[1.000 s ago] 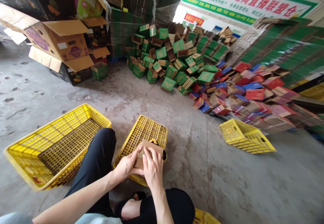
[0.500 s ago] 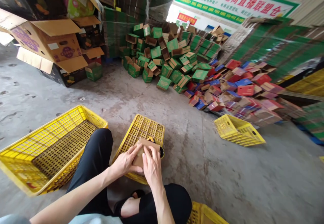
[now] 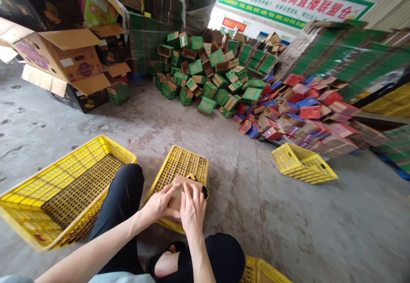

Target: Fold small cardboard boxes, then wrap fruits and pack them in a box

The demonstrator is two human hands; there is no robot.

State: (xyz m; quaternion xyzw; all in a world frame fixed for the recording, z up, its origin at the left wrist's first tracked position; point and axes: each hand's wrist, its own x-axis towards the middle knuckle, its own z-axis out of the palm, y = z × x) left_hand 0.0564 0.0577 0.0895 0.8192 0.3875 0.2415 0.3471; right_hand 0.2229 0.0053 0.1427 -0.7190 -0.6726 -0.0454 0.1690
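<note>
A small brown cardboard box (image 3: 176,201) rests on an upturned yellow plastic crate (image 3: 188,160) in front of my knees. My left hand (image 3: 160,204) grips the box's left side, thumb low and fingers reaching over the top. Against the right part of the box lies my right hand (image 3: 193,206), its fingers bent onto the top face. Just behind the box a yellow and black tool (image 3: 205,191), perhaps a tape dispenser, shows partly; the box and right hand hide the rest.
To the left stands a long yellow crate (image 3: 86,189). Another yellow crate (image 3: 303,163) lies on the floor to the right, and one (image 3: 261,271) is near my right knee. Piled green boxes (image 3: 205,76) and red and blue boxes (image 3: 310,112) lie farther back; large cartons (image 3: 70,59) stack at left.
The view has shifted very slightly. My right hand's fingers have moved a little on the box top; both hands keep to the box, which stays in place.
</note>
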